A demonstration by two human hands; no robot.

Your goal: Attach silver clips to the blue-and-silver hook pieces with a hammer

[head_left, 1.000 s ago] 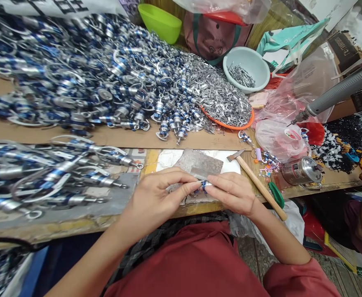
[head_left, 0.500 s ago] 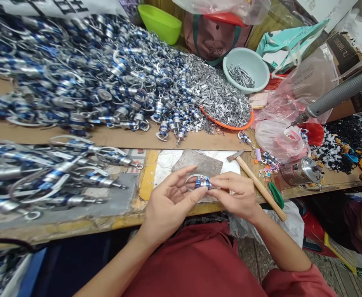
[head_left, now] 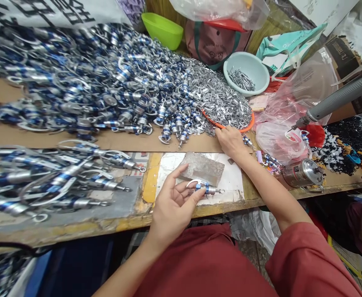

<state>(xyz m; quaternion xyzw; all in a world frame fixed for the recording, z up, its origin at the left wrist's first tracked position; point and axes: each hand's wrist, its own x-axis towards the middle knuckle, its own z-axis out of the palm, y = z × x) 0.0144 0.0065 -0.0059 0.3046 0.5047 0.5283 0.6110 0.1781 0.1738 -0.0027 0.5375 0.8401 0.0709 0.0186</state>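
Note:
My left hand (head_left: 175, 202) pinches a small blue and silver metal piece (head_left: 210, 189) between thumb and fingers. The piece has a curved pale arm on its left side and a spring and ring eye at its right end. It is held over a grey stone block (head_left: 207, 167) on a white sheet. My right hand (head_left: 231, 141) is stretched forward to the near edge of a pile of small flat silver parts (head_left: 221, 95). Its fingertips are drawn together there, and whatever is between them is hidden. Under my right forearm, most of the hammer is covered.
A large heap of blue and silver pieces (head_left: 100, 82) fills the back left, with more on the near left bench (head_left: 128, 210). An orange rim (head_left: 249, 123) borders the silver parts. A pale bowl (head_left: 263, 76) holds pins. A power screwdriver (head_left: 332, 105) hangs at right, above a metal cup (head_left: 304, 173).
My right hand has let go of the blue and silver piece and moved forward to the silver parts. My left hand keeps the piece, whose spring and ring end now show.

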